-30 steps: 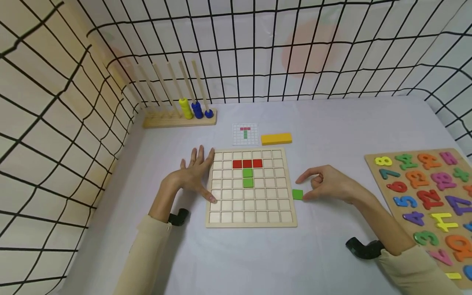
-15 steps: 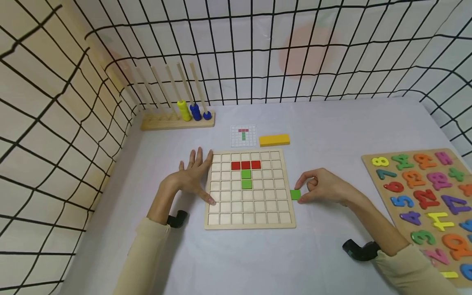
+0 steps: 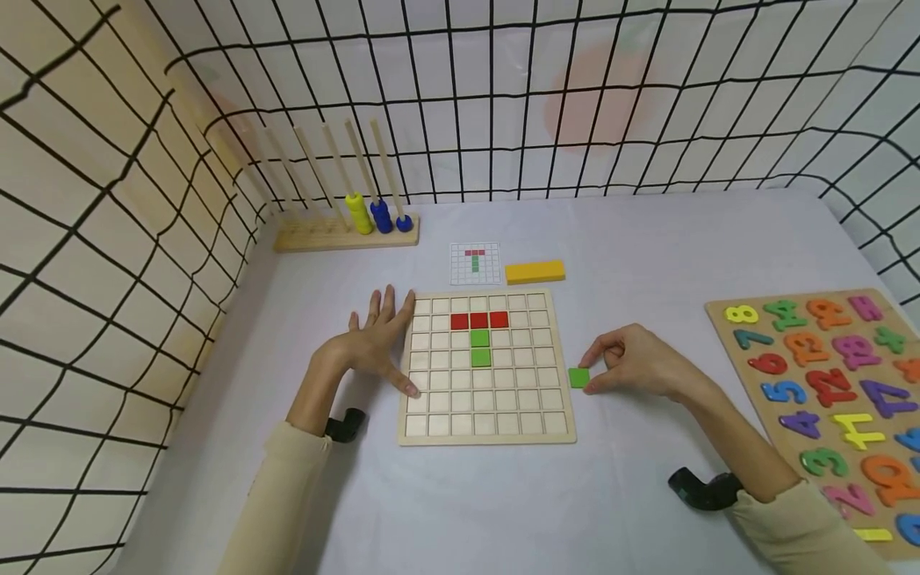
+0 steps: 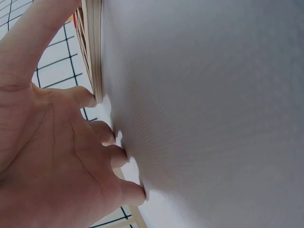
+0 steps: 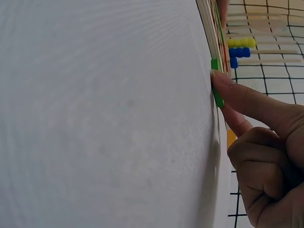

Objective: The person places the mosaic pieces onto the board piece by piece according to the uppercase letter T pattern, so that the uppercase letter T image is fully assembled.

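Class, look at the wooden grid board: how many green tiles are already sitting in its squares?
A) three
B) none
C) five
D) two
D: two green tiles sit stacked under the middle red tile on the grid board, while a third green tile lies on the table beside the board at the right hand.

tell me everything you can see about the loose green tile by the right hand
The green tile is a small flat square, plain bright green, its material unclear. It lies flat on the white table, just off the right edge of the wooden grid board, apart from it. The right hand pinches it between thumb and forefinger; the right wrist view shows a fingertip on its edge.
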`<state>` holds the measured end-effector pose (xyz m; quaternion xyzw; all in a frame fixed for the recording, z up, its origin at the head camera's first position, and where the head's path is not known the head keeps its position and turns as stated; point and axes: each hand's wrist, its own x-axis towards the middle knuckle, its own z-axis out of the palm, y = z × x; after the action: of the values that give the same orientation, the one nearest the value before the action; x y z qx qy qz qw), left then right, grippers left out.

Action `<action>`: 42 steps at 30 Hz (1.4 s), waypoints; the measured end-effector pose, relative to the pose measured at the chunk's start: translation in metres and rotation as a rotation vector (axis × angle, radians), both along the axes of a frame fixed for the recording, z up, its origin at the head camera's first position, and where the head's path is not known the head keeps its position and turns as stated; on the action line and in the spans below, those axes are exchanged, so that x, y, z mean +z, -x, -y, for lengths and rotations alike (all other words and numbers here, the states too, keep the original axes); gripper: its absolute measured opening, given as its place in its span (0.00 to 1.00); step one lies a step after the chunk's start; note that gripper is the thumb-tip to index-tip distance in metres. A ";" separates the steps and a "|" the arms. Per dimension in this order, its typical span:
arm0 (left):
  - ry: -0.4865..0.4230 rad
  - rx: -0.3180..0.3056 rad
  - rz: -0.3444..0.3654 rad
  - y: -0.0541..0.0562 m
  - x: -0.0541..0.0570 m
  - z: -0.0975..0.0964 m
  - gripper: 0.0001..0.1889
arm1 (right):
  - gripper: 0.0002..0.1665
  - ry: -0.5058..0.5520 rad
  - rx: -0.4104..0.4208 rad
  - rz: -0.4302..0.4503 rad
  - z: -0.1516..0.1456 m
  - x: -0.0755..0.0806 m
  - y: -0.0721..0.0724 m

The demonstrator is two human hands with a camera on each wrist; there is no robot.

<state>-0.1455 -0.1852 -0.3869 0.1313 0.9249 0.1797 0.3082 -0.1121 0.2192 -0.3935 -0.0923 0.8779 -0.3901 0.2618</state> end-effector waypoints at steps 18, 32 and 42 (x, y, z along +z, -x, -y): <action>0.000 0.002 0.003 -0.002 0.001 0.000 0.83 | 0.25 0.039 -0.048 -0.043 0.007 0.016 0.011; -0.008 0.002 0.004 -0.001 0.000 0.000 0.84 | 0.17 0.098 0.014 -0.035 0.085 0.019 0.012; -0.004 0.009 -0.005 0.000 -0.001 0.000 0.84 | 0.13 0.040 0.055 -0.046 0.122 0.013 0.008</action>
<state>-0.1454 -0.1856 -0.3876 0.1283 0.9258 0.1825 0.3051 -0.1202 0.0971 -0.3802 -0.1305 0.8729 -0.3980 0.2504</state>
